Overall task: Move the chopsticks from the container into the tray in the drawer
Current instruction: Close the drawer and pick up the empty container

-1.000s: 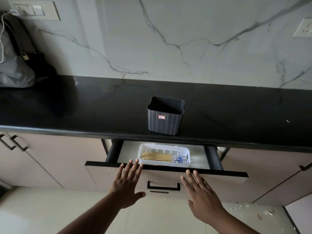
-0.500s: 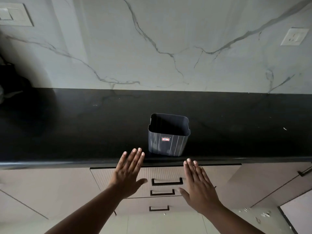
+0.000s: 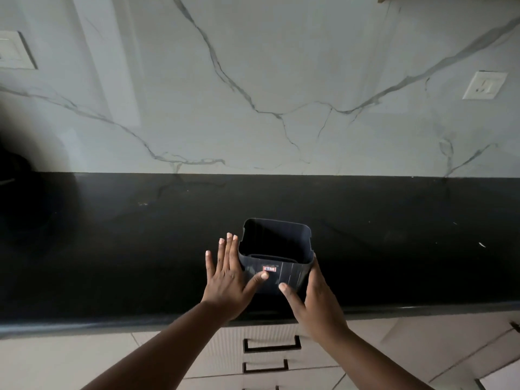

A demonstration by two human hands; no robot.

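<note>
The dark grey container (image 3: 288, 275) stands upright near the front edge of the black counter (image 3: 112, 235); its inside looks empty. My left hand (image 3: 227, 282) lies against its left wall, fingers straight, thumb on the front by the red label. My right hand (image 3: 318, 304) wraps its right wall, thumb on the front, fingers hidden behind it. The container sits clasped between both hands. Below the counter, the top drawer (image 3: 271, 334) is closed, so the tray and the chopsticks are hidden.
A marble wall rises behind the counter, with a socket (image 3: 484, 85) at the right and a switch plate (image 3: 14, 50) at the left. A dark shape (image 3: 17, 181) sits at the counter's far left. More drawer fronts and cabinet doors lie below.
The drawer with the tray and chopsticks was pushed closed. Both hands then rose from the drawer front to the counter and closed around the container. The view tilted upward.
</note>
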